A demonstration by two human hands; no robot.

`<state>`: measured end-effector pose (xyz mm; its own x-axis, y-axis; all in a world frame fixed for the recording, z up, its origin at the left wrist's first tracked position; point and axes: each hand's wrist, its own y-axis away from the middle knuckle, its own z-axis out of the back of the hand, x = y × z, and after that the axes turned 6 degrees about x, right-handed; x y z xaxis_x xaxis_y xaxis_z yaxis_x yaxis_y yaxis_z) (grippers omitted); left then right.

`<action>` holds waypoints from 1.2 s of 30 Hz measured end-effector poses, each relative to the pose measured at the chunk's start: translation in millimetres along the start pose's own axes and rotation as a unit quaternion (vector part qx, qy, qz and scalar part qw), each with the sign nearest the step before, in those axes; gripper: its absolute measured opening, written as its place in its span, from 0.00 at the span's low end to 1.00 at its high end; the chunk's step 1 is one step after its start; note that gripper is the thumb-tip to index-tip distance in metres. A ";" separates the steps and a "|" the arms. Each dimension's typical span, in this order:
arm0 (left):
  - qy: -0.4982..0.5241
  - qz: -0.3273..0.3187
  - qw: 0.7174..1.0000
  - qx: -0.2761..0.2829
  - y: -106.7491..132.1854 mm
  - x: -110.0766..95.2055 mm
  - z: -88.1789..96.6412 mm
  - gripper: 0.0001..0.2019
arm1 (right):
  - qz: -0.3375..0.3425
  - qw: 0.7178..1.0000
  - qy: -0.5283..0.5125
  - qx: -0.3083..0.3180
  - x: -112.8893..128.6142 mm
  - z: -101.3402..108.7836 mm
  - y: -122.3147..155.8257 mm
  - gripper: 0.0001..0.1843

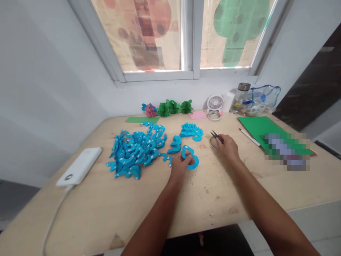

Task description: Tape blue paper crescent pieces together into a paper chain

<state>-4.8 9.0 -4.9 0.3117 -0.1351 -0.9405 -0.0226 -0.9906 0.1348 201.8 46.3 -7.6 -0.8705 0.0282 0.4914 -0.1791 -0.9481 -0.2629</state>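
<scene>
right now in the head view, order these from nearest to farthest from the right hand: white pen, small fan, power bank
1. white pen, just to the right of the right hand
2. small fan, back by the wall
3. power bank, far across at the table's left edge

no legible text, label, brand or number anywhere in view. paper covering the window panes (149, 35) at 12 o'clock carries print too blurred to read. patch on the green sheet (255, 129) at 3 o'clock is pixelated, unreadable.

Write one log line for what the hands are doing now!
left hand: holds blue paper piece | right hand: holds small scissors over tape roll | table
</scene>
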 end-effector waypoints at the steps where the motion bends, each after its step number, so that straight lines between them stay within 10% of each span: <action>1: 0.006 0.002 1.000 0.002 0.9 -0.6 -0.2 0.09 | 0.002 0.999 -0.044 -0.007 1.5 -0.5 -0.3 0.16; 5: 0.016 -0.007 0.999 0.033 6.4 -4.3 -1.2 0.10 | -0.010 0.961 -0.278 -0.003 14.6 -3.3 3.0 0.19; 13: -0.036 0.007 0.999 0.029 3.6 0.8 -0.4 0.11 | -0.148 0.771 -0.619 0.004 22.3 13.8 0.5 0.16; 15: -0.092 0.010 0.995 0.045 2.0 4.3 1.3 0.11 | -0.167 0.784 -0.598 -0.009 11.6 16.4 -4.4 0.17; 22: -0.370 -0.116 0.922 0.029 4.2 10.6 6.6 0.15 | -0.145 0.979 -0.143 0.009 -17.5 13.4 -9.9 0.14; 28: -0.352 -0.142 0.925 0.029 1.3 19.6 8.2 0.26 | -0.117 0.973 0.116 0.162 -0.8 17.0 -1.8 0.16; 36: -0.394 -0.200 0.896 0.032 3.6 23.4 9.2 0.16 | -0.129 0.948 0.194 0.215 10.7 25.6 0.8 0.19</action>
<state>-6.4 2.1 -29.3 -0.4604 0.2838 -0.8411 -0.1208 -0.9587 -0.2573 204.1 37.7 18.7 -0.9412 0.3127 0.1281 -0.2787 -0.9327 0.2290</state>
